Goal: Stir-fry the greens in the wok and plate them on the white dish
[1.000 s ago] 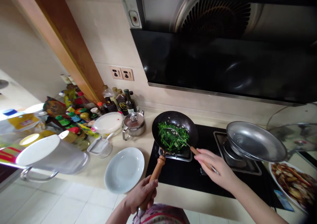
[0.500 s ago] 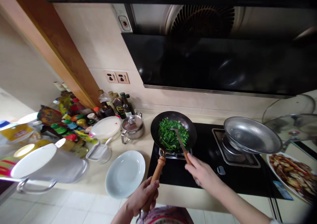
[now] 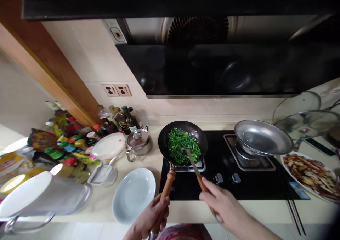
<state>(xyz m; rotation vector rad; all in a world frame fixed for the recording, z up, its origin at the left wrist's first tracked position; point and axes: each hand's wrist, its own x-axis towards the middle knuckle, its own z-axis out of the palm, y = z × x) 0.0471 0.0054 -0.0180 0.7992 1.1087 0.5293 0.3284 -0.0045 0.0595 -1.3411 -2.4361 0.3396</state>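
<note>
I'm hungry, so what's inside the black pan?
Chopped green leaves with small pale bits fill the black pan, and the spatula the right hand holds rests in them. The pan's bottom under the leaves is hidden.

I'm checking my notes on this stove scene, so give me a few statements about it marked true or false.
1. The left hand grips the wooden handle of the wok. True.
2. The right hand holds a spatula whose blade lies in the greens. True.
3. The white plate left of the stove holds greens. False: it is bare.
4. The steel pan on the right burner holds cooked food. False: it looks empty; the cooked food lies on a dish at the far right.
5. The small pot has its lid on. True.
</note>
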